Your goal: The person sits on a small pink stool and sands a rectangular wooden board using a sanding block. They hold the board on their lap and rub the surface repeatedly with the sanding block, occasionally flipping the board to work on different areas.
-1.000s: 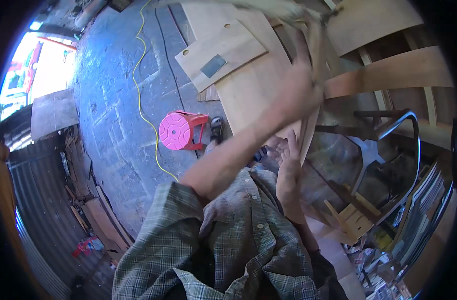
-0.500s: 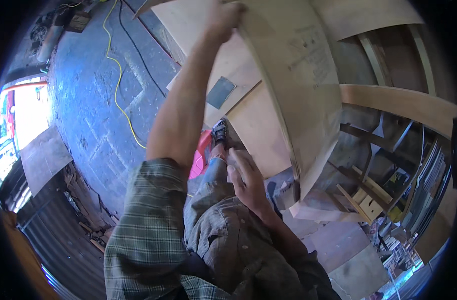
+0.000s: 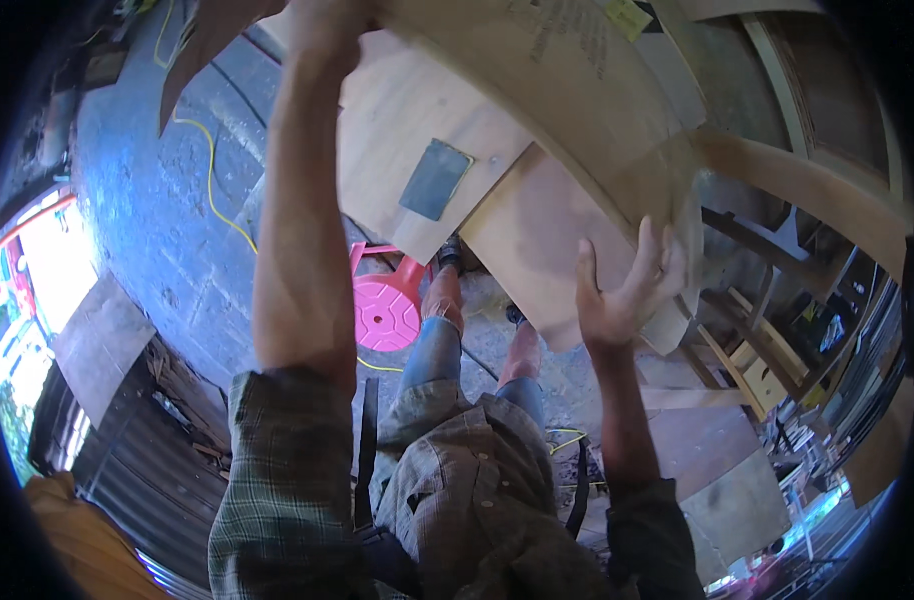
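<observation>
A large plywood panel [image 3: 577,110] with printing on its face leans across the upper right, its long edge running from one hand to the other. My left hand [image 3: 327,25] reaches far forward and closes on the panel's upper end; its fingertips are partly hidden at the frame's top. Beside the panel's near end is my right hand [image 3: 622,290], thumb and fingers spread; whether it touches the wood I cannot tell. Below lie flat plywood sheets [image 3: 532,240], with a dark grey-green rectangular piece [image 3: 437,180], like sandpaper, on one of them.
A pink plastic stool [image 3: 385,315] stands by my feet. A yellow cord [image 3: 215,190] winds over the bluish concrete floor [image 3: 157,250]. Wooden framing [image 3: 807,190] crowds the right side. Corrugated metal [image 3: 147,490] is at lower left, and a brown sheet [image 3: 212,45] at upper left.
My left hand and the panel's upper end have shifted left. My right hand has risen from near my body toward the panel's near end and spread its fingers. More of the stool shows.
</observation>
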The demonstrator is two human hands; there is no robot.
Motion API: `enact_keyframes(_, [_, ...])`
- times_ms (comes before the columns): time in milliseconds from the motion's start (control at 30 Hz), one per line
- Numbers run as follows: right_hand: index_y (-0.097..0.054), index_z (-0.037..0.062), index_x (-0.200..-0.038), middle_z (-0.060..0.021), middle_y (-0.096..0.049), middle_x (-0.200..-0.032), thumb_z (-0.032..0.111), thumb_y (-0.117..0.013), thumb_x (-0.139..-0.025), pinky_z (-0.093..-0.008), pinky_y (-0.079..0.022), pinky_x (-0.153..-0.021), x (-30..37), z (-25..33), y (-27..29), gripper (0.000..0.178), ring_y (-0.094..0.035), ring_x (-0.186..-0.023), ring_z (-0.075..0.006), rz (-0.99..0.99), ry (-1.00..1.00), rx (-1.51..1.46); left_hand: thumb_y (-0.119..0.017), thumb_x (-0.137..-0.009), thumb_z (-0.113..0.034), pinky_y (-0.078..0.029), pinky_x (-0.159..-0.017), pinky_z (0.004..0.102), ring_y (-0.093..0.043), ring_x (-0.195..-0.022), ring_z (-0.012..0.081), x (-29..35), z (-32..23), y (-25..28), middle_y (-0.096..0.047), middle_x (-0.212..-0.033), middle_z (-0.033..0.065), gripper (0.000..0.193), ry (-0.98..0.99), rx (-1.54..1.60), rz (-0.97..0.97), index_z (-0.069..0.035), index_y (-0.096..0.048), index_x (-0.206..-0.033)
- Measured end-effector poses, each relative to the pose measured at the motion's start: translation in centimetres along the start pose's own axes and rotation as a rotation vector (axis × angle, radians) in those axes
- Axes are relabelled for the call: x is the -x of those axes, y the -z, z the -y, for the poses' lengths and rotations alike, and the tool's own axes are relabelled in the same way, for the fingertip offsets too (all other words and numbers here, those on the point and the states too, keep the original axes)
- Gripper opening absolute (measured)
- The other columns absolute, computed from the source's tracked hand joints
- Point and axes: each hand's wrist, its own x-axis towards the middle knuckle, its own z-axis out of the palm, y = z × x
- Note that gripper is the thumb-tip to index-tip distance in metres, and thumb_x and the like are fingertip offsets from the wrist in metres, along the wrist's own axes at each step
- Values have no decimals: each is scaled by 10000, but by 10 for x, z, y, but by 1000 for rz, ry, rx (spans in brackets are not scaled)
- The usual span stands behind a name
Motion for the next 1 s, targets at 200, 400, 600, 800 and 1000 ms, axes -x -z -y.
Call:
enact_keyframes(200, [-445,139,-1355,-183,-446,-1303,202,-728,-716,-508,-392,-955,-4,-43,-38,702,-470,-1133,-388,349,133,217,-597,-814,-16,-540,-696,340,-646,-818,224,-23,22,43,-621,-985,143,276,143,-3,102,91,-541,-1062])
enact_keyframes(400, [-464,136,-1334,-117,-557,-1181,103,-643,-746,-432,-466,-877,-18,-71,-27,615,-565,-1019,-303,396,167,315,-508,-939,-312,-471,-933,463,-541,-1102,300,24,20,22,-522,-1192,181,458,174,347,-4,38,-450,-1228])
enact_keyframes(600, [-530,33,-1225,-205,-607,-1064,54,-604,-809,-453,-501,-800,-56,-34,22,423,-601,-949,-392,359,234,135,-731,-761,-407,-354,-1025,444,-366,-1260,474,171,191,48,-337,-1353,347,998,77,-950,84,41,-153,-1440])
enact_keyframes(800, [-549,-4,-1165,-223,-621,-1055,107,-585,-876,-456,-503,-785,-68,-29,41,312,-615,-959,-397,368,107,161,-812,-628,-482,-219,-1119,448,-106,-1386,450,185,171,46,-69,-1493,304,1177,649,-1086,-374,17,-137,-1453])
enact_keyframes(1000, [-553,7,-1166,-227,-611,-1076,143,-554,-901,-453,-499,-800,-58,-32,38,298,-609,-974,-393,418,67,196,-865,-624,-339,-344,-1032,481,-418,-1221,398,227,234,97,-328,-1387,290,1136,709,-175,-591,87,-160,-1407])
